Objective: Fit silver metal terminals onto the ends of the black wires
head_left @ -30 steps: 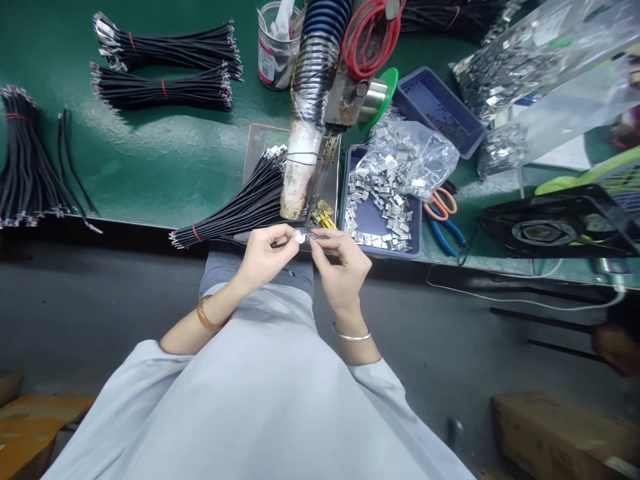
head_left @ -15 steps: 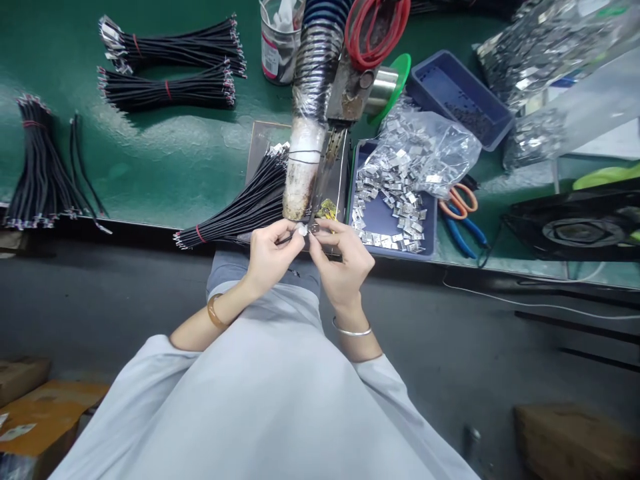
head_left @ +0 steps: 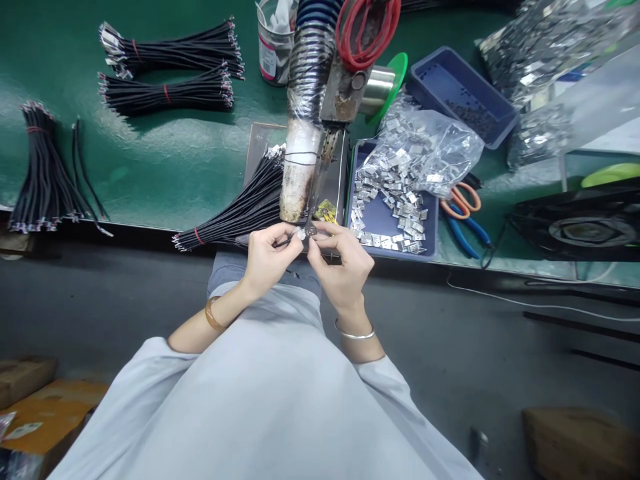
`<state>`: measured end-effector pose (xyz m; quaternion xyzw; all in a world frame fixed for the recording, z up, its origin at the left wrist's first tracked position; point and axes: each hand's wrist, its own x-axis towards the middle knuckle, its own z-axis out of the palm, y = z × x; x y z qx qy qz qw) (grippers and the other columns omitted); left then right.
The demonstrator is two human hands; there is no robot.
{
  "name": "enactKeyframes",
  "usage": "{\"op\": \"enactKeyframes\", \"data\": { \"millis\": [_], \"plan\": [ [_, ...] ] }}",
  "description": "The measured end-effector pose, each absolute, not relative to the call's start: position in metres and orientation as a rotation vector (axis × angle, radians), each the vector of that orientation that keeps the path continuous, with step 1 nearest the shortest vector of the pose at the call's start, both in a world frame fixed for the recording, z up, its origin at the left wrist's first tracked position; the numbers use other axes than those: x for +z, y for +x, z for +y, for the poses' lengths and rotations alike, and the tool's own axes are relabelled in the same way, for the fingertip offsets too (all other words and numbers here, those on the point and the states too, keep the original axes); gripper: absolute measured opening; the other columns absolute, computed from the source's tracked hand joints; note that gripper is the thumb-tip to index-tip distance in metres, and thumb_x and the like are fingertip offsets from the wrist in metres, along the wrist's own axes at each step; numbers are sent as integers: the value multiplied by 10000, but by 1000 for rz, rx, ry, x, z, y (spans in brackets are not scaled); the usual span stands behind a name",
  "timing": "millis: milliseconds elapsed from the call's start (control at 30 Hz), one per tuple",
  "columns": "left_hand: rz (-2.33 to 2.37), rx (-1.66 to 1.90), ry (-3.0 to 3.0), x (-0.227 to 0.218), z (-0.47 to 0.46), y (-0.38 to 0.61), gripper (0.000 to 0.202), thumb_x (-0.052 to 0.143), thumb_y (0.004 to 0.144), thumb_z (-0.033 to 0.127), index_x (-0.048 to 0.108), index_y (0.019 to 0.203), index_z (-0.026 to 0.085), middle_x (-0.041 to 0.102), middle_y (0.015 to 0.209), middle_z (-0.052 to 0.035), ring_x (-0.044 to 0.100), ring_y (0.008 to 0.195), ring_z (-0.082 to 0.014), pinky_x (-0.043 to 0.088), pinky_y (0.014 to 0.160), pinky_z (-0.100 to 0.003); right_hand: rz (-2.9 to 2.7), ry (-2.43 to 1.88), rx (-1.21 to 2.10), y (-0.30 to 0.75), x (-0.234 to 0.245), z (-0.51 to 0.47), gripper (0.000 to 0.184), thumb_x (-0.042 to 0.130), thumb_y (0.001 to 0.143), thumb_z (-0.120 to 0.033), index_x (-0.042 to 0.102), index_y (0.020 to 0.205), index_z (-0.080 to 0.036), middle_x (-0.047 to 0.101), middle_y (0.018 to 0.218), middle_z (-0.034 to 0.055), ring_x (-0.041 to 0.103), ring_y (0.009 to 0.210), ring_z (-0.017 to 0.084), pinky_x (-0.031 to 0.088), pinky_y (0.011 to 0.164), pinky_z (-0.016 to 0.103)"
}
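My left hand point(head_left: 270, 259) is closed in a pinch on a small silvery metal piece point(head_left: 301, 234), just under the tip of the soldering iron point(head_left: 315, 193). A short black cable end point(head_left: 293, 274) shows below these fingers. Facing it, my right hand point(head_left: 343, 261) pinches thumb and forefinger together at the iron's tip; what lies between them is too small to make out. A bundle of black cables point(head_left: 240, 203) tied with a red band lies beside my left hand. To the right, a blue tray point(head_left: 367, 212) holds many small metal connectors point(head_left: 400, 200).
A taped extraction hose point(head_left: 303, 147) hangs over the work spot, near a solder wire spool point(head_left: 377, 90). More cable bundles point(head_left: 170, 93) lie left on the green table point(head_left: 165, 153). Orange-and-blue pliers point(head_left: 463, 220), a second blue tray point(head_left: 460, 93) and a black fan point(head_left: 580, 227) stand right.
Both hands stay pinched together below the iron, with only slight finger shifts. The whole view has shifted a little.
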<state>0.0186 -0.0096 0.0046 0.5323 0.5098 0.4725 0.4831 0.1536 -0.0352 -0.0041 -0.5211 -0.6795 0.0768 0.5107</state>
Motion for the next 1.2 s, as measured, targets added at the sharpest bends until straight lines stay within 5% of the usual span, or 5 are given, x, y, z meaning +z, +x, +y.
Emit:
{"op": "enactKeyframes", "data": {
  "millis": [533,667,867,1033,1200],
  "plan": [
    [1265,1093,1350,8,-12,17,176,632,745,277,670,616,164,347,515,62,255,511,-74,214,466,-217,-1671,-1270,206,158,0,-38,160,636,920,-157,603,787,-239,809,957,50,797,922,210,661,769,339],
    [1239,1015,1427,7,-14,13,177,625,759,281,683,646,158,325,509,70,255,509,-76,214,479,-226,-1520,-1329,383,165,8,-44,85,644,956,-222,657,874,-236,795,882,0,748,627,136,604,536,241],
    [1229,990,1478,3,-18,7,213,615,785,302,691,653,153,328,515,71,261,503,-73,242,519,-236,-1151,-1124,-61,176,20,-58,114,710,931,-329,714,1030,-273,592,571,-75,543,392,102,415,361,239],
    [1240,1055,1411,6,-16,10,188,624,771,293,672,648,159,323,524,66,255,516,-80,238,497,-226,-1514,-1298,141,169,12,-57,129,686,923,-143,672,993,-250,779,804,-17,772,681,160,624,605,261],
    [1223,1101,1336,7,-14,15,179,624,768,281,667,643,161,350,530,61,259,520,-79,240,471,-210,-1705,-1244,68,157,-3,-44,127,669,915,-110,640,902,-232,811,1054,65,801,873,177,657,777,296]
  ]
}}
